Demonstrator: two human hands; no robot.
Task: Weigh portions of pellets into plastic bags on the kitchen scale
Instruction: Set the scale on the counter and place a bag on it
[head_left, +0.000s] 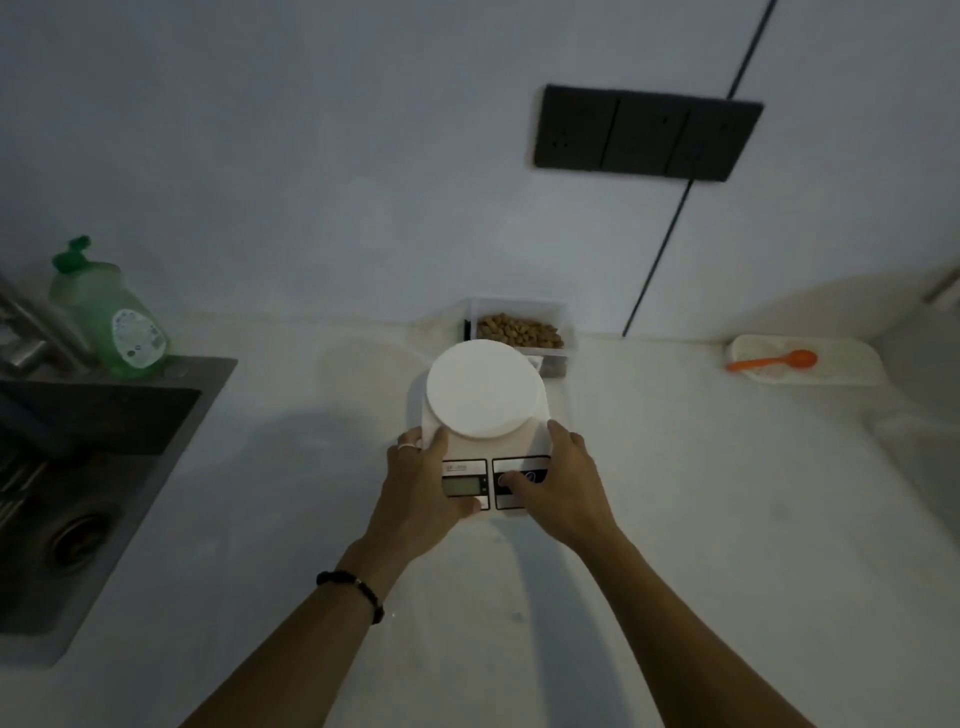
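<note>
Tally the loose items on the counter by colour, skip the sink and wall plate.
White: 2, the kitchen scale gripped by both hands, and the dish at right
Clear: 1, the container of brown pellets
Green: 1, the soap bottle
Orange: 1, the spoon in the dish
Total: 5

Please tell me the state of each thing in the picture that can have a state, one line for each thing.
kitchen scale: platform bare, flat on counter, held by both hands
left hand: grips scale's left side
right hand: grips right side, thumb on button panel
pellet container: open, holds pellets
orange spoon: lying in white dish
soap bottle: upright
</note>
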